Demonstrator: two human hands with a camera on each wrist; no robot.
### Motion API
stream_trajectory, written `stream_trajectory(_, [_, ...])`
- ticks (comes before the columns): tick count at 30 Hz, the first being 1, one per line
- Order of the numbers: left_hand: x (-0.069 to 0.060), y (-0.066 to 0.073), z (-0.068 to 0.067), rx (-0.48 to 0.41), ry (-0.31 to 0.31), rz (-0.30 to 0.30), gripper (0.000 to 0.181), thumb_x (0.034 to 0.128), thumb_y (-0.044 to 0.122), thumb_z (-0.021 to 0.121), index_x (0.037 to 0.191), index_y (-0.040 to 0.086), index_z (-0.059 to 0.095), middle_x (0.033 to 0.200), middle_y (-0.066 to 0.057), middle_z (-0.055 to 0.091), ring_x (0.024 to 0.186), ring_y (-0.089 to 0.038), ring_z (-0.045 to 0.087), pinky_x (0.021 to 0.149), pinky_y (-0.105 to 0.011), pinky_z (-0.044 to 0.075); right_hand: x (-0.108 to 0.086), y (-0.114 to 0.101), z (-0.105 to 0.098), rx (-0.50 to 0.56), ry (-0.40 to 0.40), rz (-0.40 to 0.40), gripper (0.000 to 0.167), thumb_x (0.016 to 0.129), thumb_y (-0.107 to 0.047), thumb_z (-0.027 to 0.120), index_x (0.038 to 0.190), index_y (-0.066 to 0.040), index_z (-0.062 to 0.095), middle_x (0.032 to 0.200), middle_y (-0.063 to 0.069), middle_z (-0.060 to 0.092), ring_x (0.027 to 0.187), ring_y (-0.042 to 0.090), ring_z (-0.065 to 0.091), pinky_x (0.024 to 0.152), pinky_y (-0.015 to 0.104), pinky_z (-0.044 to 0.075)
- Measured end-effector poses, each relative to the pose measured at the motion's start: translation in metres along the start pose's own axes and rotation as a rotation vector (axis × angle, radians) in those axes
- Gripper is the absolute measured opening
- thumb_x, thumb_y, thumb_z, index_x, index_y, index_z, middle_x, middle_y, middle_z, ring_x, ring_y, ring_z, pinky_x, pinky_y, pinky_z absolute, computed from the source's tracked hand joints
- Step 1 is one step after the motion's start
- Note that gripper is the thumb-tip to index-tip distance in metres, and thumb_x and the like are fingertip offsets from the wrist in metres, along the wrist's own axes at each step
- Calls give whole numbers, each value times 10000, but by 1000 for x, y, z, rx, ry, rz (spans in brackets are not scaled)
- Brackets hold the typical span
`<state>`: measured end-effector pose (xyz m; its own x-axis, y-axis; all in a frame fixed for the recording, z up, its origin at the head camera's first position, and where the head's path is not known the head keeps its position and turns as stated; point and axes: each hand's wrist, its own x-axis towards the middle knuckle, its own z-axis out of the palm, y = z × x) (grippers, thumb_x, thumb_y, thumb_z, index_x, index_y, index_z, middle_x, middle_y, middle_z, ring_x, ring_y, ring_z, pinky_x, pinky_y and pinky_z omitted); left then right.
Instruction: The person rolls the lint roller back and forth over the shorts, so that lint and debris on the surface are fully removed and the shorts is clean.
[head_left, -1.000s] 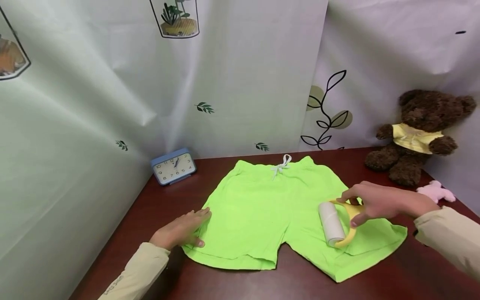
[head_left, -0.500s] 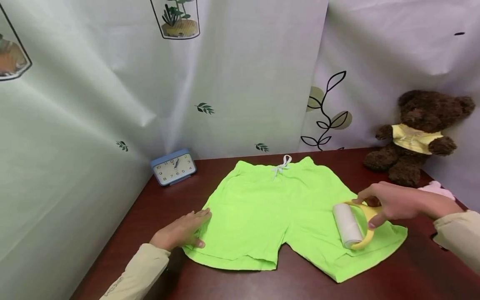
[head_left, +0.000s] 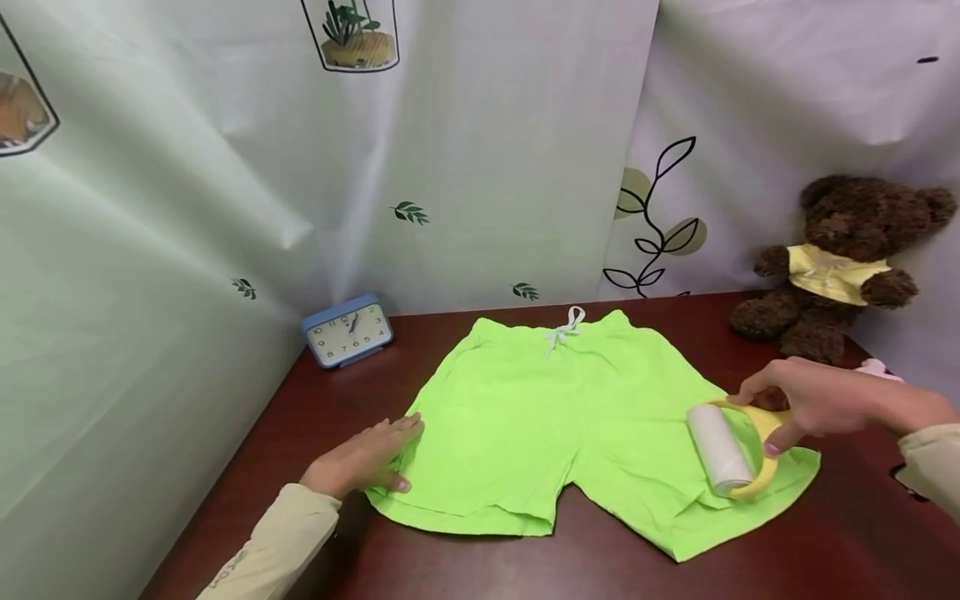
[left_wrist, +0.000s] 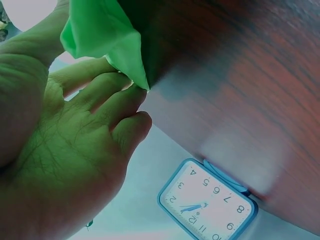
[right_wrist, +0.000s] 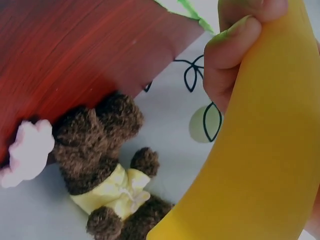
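Neon-green shorts (head_left: 510,408) with a white drawstring lie spread flat on the dark red table. My left hand (head_left: 367,458) rests on the left edge of the shorts with its fingers extended; in the left wrist view those fingers (left_wrist: 107,97) reach to the green cloth (left_wrist: 107,32). My right hand (head_left: 825,400) grips the yellow handle of a lint roller (head_left: 716,446). Its white roll lies against the right leg of the shorts, near the hem. The right wrist view has the yellow handle (right_wrist: 265,120) up close, with curled fingers (right_wrist: 232,42) around it.
A blue alarm clock (head_left: 348,332) stands at the back left of the table (head_left: 450,567). At the back right sits a brown teddy bear (head_left: 832,275) in a yellow top, with a small pink toy (right_wrist: 30,152) beside it. Printed sheets (head_left: 487,167) hang behind and at the sides.
My right hand has moved the lint roller to the right across the shorts' right leg, toward its outer edge. The left hand has stayed in place.
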<state>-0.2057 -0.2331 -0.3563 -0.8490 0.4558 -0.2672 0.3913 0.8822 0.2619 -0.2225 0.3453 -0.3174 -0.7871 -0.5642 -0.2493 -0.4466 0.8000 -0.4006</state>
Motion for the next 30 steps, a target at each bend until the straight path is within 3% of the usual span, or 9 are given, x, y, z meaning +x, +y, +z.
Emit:
stream_trajectory(5, [0, -1, 4, -7, -6, 5, 842, 796, 175, 823, 1501, -32, 414, 1601, -223, 369, 1465, -516, 324, 1179, -656, 301, -10, 9, -2, 1, -30, 101, 673, 736, -396, 865, 1245, -2, 671, 996, 18, 695, 685, 3, 515, 577, 230, 398])
stream_trajectory(9, [0, -2, 5, -13, -10, 9, 851, 795, 177, 824, 1507, -30, 406, 1605, -223, 360, 1468, -514, 321, 1180, -655, 300, -20, 20, -6, -34, -65, 221, 701, 723, -394, 873, 1236, 36, 662, 813, -62, 593, 611, 21, 402, 552, 251, 320])
stream_trajectory(13, [2, -3, 3, -18, -10, 0, 856, 793, 170, 825, 1513, -20, 403, 1610, -216, 356, 1456, -544, 315, 1182, -646, 304, -28, 35, -10, -79, -79, 244, 742, 717, -433, 868, 1232, 57, 655, 964, -24, 672, 688, -1, 499, 609, 265, 460])
stream_trajectory(16, [4, -3, 3, -17, -16, -5, 855, 800, 179, 822, 1518, -12, 400, 1613, -209, 355, 1461, -539, 309, 1185, -640, 304, -33, 42, -11, -94, -81, 230, 763, 719, -443, 864, 1232, 78, 647, 1120, 44, 701, 773, -43, 561, 715, 367, 581])
stream_trajectory(20, [4, -2, 5, -12, -32, 2, 850, 816, 201, 813, 1525, -4, 391, 1618, -203, 349, 1466, -534, 305, 1185, -644, 302, -42, 40, -12, -152, -49, 223, 727, 742, -441, 852, 1225, 67, 658, 993, -45, 681, 718, -79, 494, 701, 330, 576])
stream_trajectory(22, [5, -2, 6, -7, -35, 7, 851, 818, 207, 813, 1526, -1, 391, 1618, -200, 349, 1467, -530, 307, 1187, -640, 304, -45, 33, -14, -202, 13, 228, 707, 740, -453, 850, 1229, 26, 676, 962, -73, 675, 712, -73, 496, 669, 285, 558])
stream_trajectory(25, [4, -3, 5, 3, -37, 10, 857, 814, 210, 816, 1527, 0, 390, 1618, -201, 350, 1471, -516, 312, 1188, -627, 313, -43, 13, -15, -257, 181, 200, 670, 710, -463, 870, 1224, -65, 709, 976, -76, 694, 717, -64, 497, 615, 223, 478])
stream_trajectory(28, [4, -5, 2, 27, -28, 14, 856, 814, 215, 818, 1525, -2, 393, 1613, -205, 357, 1476, -487, 327, 1189, -609, 325, -27, -15, -11, -249, 351, 86, 622, 693, -435, 892, 1217, -147, 721, 914, -118, 673, 681, -64, 454, 600, 195, 402])
stream_trajectory(30, [6, -7, -1, 42, -13, 23, 851, 817, 218, 817, 1523, -2, 397, 1610, -206, 363, 1478, -470, 337, 1190, -603, 330, -10, -36, -7, -206, 410, -9, 594, 711, -398, 893, 1230, -171, 715, 830, -152, 616, 655, -60, 398, 600, 189, 358])
